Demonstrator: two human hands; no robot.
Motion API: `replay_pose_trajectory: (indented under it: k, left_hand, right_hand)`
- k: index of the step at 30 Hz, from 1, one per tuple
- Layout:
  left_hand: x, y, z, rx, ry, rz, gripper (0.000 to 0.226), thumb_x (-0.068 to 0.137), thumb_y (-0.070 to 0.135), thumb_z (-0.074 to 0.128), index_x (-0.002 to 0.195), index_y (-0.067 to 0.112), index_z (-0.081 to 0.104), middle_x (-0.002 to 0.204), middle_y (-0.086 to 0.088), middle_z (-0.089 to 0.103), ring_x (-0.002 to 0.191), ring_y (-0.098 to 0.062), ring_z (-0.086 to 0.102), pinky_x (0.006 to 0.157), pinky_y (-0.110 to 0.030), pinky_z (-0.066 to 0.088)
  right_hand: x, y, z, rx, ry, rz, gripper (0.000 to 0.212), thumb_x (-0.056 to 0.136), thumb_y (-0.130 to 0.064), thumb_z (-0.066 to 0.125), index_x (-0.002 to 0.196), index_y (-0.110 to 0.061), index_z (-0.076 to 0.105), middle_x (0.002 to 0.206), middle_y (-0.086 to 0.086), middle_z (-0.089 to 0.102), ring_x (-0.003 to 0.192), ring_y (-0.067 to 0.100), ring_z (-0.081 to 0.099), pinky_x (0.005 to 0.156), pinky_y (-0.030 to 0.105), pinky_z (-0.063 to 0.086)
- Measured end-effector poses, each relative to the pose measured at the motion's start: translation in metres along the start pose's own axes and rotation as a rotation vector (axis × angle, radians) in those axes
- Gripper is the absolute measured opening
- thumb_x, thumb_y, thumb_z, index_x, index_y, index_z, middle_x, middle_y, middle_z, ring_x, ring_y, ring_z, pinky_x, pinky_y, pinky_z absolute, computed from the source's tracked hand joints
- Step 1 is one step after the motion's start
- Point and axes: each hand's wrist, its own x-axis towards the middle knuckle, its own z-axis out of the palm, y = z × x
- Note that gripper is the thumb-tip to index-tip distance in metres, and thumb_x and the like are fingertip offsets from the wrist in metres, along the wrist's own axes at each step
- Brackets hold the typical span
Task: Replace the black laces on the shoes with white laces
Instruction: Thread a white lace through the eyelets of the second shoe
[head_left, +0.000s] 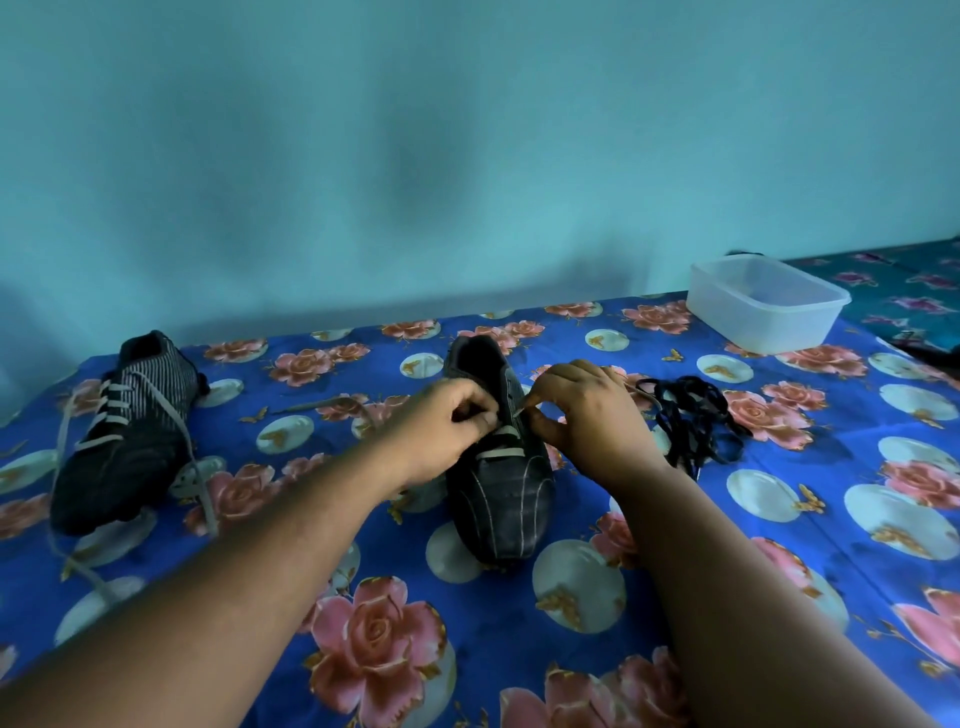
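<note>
We work on the black shoe (498, 488) that stands in the middle of the desk (779, 545), toe toward us, on a blue cloth with pink roses. Our left hand (441, 421) has its fingers curled over the shoe's lacing area, pinching the white lace (500, 455), which already crosses the lower eyelets in two bars. Our right hand (587, 410) pinches a lace end between thumb and forefinger just beside the eyelets on the other side. The second shoe (124, 436) lies well to the left, already threaded with white lace, its loose ends trailing over the cloth. The removed black laces (691, 421) sit in a heap just right of our right hand. A clear plastic tub (763, 306) stands at the far right.
</note>
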Motion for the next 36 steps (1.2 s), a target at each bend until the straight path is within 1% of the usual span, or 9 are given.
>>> replay_pose_trajectory:
  k: [4, 9, 16, 20, 23, 28, 30, 33, 36]
  left_hand:
    - [-0.017, -0.040, 0.005, -0.043, 0.190, 0.066, 0.030, 0.098, 0.035, 0.065, 0.126, 0.028, 0.059, 0.122, 0.000, 0.058, 0.115, -0.016, 0.056, 0.101, -0.041, 0.048]
    - [-0.026, -0.049, 0.006, -0.271, 0.187, 0.056, 0.012, 0.096, 0.031, 0.066, 0.096, 0.019, 0.067, 0.101, -0.005, 0.070, 0.100, -0.018, 0.066, 0.093, -0.040, 0.052]
    - [-0.026, -0.066, -0.005, -0.407, 0.141, 0.087, 0.014, 0.100, 0.012, 0.060, 0.101, 0.000, 0.068, 0.120, -0.020, 0.067, 0.099, 0.020, 0.054, 0.090, -0.004, 0.041]
    - [-0.022, -0.069, -0.001, -0.441, 0.207, 0.059, 0.018, 0.101, 0.014, 0.061, 0.108, 0.002, 0.072, 0.118, -0.008, 0.069, 0.095, 0.019, 0.056, 0.085, -0.005, 0.043]
    - [-0.019, -0.070, 0.003, -0.457, 0.246, 0.040, 0.016, 0.101, 0.021, 0.061, 0.107, 0.012, 0.074, 0.110, 0.010, 0.066, 0.092, 0.011, 0.059, 0.087, -0.024, 0.050]
    - [-0.019, -0.075, -0.009, -0.320, 0.238, 0.002, 0.023, 0.099, 0.036, 0.063, 0.115, 0.025, 0.076, 0.128, 0.013, 0.068, 0.129, 0.004, 0.052, 0.110, -0.031, 0.043]
    - [-0.025, -0.073, -0.023, -0.157, 0.172, -0.034, 0.026, 0.098, 0.046, 0.058, 0.109, 0.032, 0.077, 0.119, 0.018, 0.070, 0.115, 0.000, 0.061, 0.096, -0.029, 0.050]
    - [-0.035, -0.067, -0.036, 0.248, 0.108, -0.149, 0.030, 0.103, 0.048, 0.048, 0.090, 0.028, 0.067, 0.083, 0.005, 0.067, 0.082, -0.018, 0.066, 0.065, -0.032, 0.046]
    - [-0.036, -0.059, -0.034, 0.398, 0.219, -0.131, 0.032, 0.103, 0.044, 0.051, 0.122, 0.023, 0.065, 0.126, -0.004, 0.061, 0.117, -0.027, 0.059, 0.089, -0.041, 0.052]
  right_hand:
    - [-0.002, 0.005, 0.000, 0.022, 0.002, 0.046, 0.015, 0.090, -0.027, 0.074, 0.105, -0.026, 0.073, 0.092, -0.012, 0.072, 0.094, 0.022, 0.061, 0.083, 0.043, 0.044]
    - [-0.003, 0.004, 0.001, -0.019, 0.056, 0.011, 0.006, 0.087, -0.025, 0.075, 0.092, -0.025, 0.078, 0.089, -0.010, 0.073, 0.090, 0.024, 0.061, 0.078, 0.044, 0.047]
    - [-0.003, 0.008, -0.005, -0.065, 0.106, 0.022, 0.008, 0.084, -0.017, 0.080, 0.087, -0.023, 0.076, 0.090, -0.009, 0.072, 0.093, 0.025, 0.064, 0.077, 0.043, 0.048]
    - [-0.004, 0.001, -0.003, 0.094, 0.021, 0.091, 0.011, 0.089, -0.011, 0.074, 0.097, -0.019, 0.074, 0.094, -0.005, 0.074, 0.091, 0.020, 0.065, 0.078, 0.036, 0.050]
    - [-0.005, 0.002, -0.003, 0.108, -0.014, 0.120, 0.013, 0.091, -0.009, 0.071, 0.100, -0.019, 0.073, 0.091, -0.007, 0.074, 0.086, 0.017, 0.065, 0.074, 0.032, 0.048]
    - [-0.008, 0.009, -0.025, 0.373, -0.182, 0.208, 0.007, 0.086, -0.018, 0.082, 0.092, -0.020, 0.080, 0.085, -0.012, 0.075, 0.082, 0.004, 0.069, 0.073, 0.018, 0.050]
    - [-0.009, 0.009, -0.036, 0.462, -0.177, 0.298, 0.007, 0.090, -0.025, 0.078, 0.086, -0.019, 0.080, 0.083, -0.007, 0.076, 0.081, 0.008, 0.071, 0.076, 0.022, 0.053]
    - [-0.006, 0.019, -0.041, 0.444, 0.124, 0.489, 0.021, 0.098, -0.027, 0.068, 0.084, -0.015, 0.076, 0.078, -0.002, 0.074, 0.078, 0.018, 0.071, 0.071, 0.036, 0.056]
    - [-0.005, 0.031, -0.038, 0.175, 0.209, 0.646, 0.023, 0.099, -0.035, 0.061, 0.087, -0.018, 0.070, 0.071, 0.000, 0.067, 0.068, 0.026, 0.062, 0.059, 0.035, 0.045]
